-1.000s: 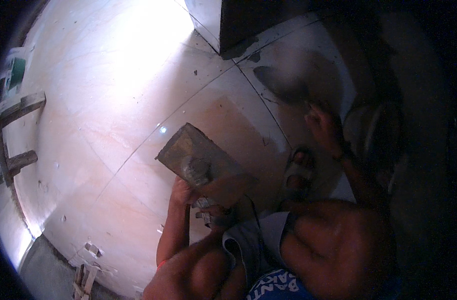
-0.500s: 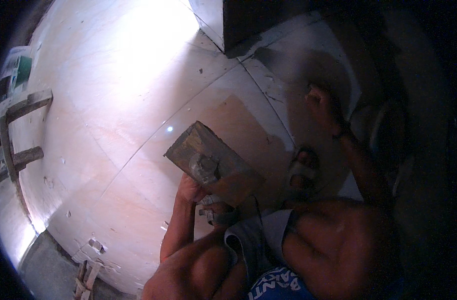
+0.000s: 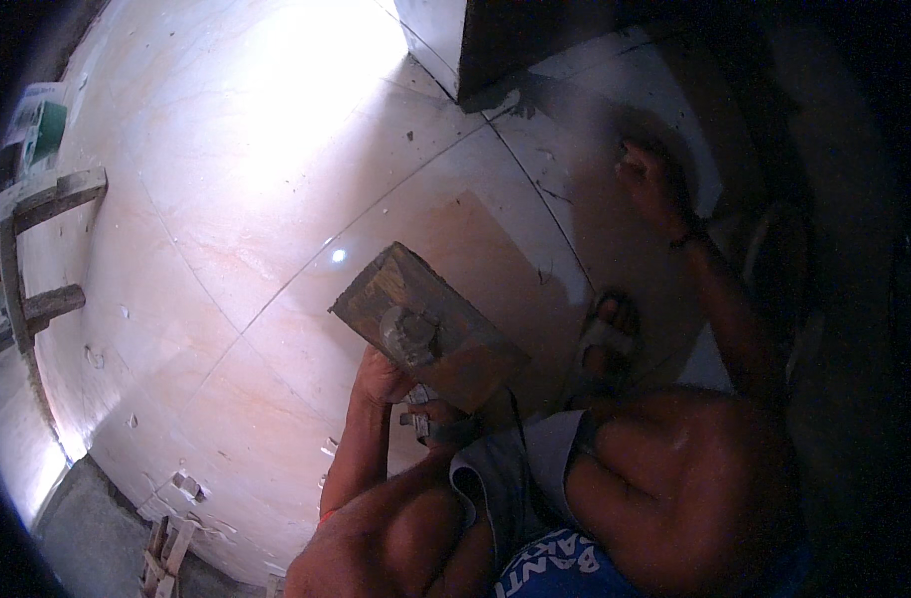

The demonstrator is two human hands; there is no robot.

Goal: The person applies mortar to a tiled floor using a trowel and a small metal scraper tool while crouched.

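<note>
My left hand (image 3: 382, 377) is closed under the near left edge of a worn rectangular board (image 3: 455, 349), like a mortar hawk, and holds it up over the floor. A small grey lump of mortar (image 3: 411, 334) sits on the board's upper face. Off to the right, in shadow, my right hand (image 3: 651, 179) reaches low over the floor tiles with its fingers curled. What it grips is too dark and blurred to make out. Beyond it, a pale grey smear (image 3: 515, 102) lies by the foot of a wall corner (image 3: 460, 85).
Large tiles (image 3: 276, 229) with thin dark joints cover the floor, brightly lit at the upper left. A wooden frame (image 3: 52, 204) stands at the left edge, with a green and white packet (image 3: 45, 130) behind it. Wood pieces (image 3: 166, 558) lie lower left. My sandalled foot (image 3: 610, 334) is near my right arm.
My right hand has shifted slightly farther away, and a pale smear now shows by the wall corner. The board and my left hand have hardly moved.
</note>
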